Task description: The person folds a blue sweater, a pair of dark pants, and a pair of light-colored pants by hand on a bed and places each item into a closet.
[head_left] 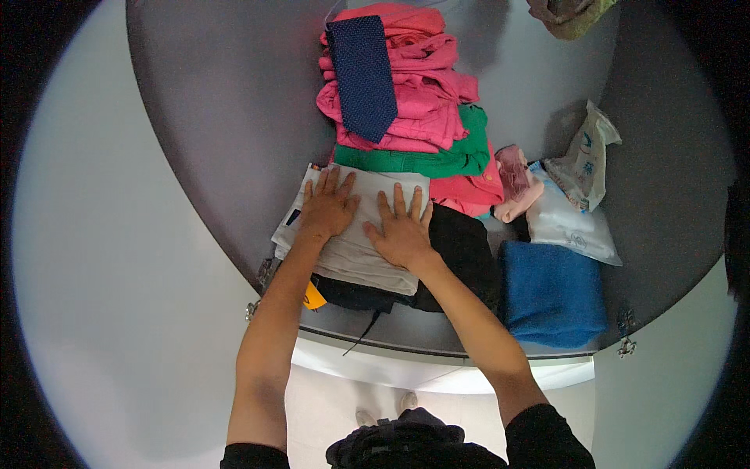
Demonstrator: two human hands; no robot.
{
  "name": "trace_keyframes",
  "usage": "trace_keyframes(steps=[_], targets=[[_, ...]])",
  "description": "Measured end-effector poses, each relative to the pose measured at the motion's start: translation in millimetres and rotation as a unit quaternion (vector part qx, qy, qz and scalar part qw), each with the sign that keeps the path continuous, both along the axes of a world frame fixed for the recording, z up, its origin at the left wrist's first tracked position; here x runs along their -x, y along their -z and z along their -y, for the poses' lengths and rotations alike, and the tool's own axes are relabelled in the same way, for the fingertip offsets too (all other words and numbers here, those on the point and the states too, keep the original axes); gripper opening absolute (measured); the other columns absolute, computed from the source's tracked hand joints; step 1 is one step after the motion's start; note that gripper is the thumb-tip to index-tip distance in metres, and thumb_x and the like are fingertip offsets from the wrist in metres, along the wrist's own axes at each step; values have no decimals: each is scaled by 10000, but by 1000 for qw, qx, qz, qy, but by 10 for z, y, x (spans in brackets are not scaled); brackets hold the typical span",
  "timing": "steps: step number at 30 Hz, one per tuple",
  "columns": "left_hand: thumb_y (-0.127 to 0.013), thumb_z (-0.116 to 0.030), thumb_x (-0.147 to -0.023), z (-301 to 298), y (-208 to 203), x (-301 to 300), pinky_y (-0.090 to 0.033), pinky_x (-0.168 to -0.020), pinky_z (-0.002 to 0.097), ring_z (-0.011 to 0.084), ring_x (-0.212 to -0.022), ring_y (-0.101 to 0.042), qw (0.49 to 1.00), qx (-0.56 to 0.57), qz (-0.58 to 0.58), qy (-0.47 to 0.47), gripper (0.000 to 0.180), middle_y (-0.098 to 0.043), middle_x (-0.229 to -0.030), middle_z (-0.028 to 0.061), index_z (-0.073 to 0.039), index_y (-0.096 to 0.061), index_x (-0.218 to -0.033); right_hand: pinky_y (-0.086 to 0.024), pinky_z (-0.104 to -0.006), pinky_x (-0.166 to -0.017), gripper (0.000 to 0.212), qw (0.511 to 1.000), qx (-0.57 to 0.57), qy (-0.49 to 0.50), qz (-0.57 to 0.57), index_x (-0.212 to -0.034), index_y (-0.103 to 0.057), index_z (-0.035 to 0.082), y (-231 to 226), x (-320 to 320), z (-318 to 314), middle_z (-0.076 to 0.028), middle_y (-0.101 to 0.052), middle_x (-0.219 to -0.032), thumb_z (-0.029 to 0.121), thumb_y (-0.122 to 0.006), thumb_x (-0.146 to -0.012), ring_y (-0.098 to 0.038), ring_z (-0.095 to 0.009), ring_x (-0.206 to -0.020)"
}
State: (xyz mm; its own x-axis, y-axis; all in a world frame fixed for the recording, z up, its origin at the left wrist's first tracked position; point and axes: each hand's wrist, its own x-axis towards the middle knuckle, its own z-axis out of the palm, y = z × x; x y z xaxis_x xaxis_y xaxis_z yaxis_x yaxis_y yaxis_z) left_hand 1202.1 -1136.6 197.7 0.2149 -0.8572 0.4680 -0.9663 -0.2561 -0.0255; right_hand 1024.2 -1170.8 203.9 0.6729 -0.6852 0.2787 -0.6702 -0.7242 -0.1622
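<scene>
Both my palms press flat on a folded light grey garment (367,254), which lies over black folded clothing (461,250). My left hand (328,207) rests on its upper left part with the fingers spread. Toward its right edge lies my right hand (402,229), fingers also apart. Just beyond them is a folded green garment (406,160), next to a heap of pink clothes (426,102). A dark blue dotted tie (362,78) is laid across the pink heap. An orange-yellow tag (314,296) sticks out beside my left forearm.
A folded blue knitted item (551,293) sits at the near right. Behind it are a clear plastic package (574,227), a white printed plastic bag (587,156) and a light pink item (517,184). An olive-brown object (574,19) shows at the far edge. The grey surface (211,117) has a curved rim.
</scene>
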Motion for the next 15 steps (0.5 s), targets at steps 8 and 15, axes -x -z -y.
trace_keyframes(steps=[8, 15], targets=[[-423, -397, -912, -310, -168, 268, -197, -1058, 588, 355, -1314, -324, 989, 119, -88, 16, 498, -414, -1383, 165, -66, -495, -1277, -90, -690, -1019, 703, 994, 57, -41, 85, -1415, -315, 110, -116, -15, 269, -185, -188, -1497, 532, -423, -863, -97, -491, -1351], [-472, -405, -855, -618, 144, 536, -97, -1095, 562, 433, -1334, -235, 990, 95, -44, -97, 584, -372, -1404, 202, -45, -466, -1314, -80, -634, -1060, 668, 999, 12, 41, -10, -1437, -278, 185, 11, -214, 184, -162, -155, -1513, 522, -410, -875, -84, -463, -1368]])
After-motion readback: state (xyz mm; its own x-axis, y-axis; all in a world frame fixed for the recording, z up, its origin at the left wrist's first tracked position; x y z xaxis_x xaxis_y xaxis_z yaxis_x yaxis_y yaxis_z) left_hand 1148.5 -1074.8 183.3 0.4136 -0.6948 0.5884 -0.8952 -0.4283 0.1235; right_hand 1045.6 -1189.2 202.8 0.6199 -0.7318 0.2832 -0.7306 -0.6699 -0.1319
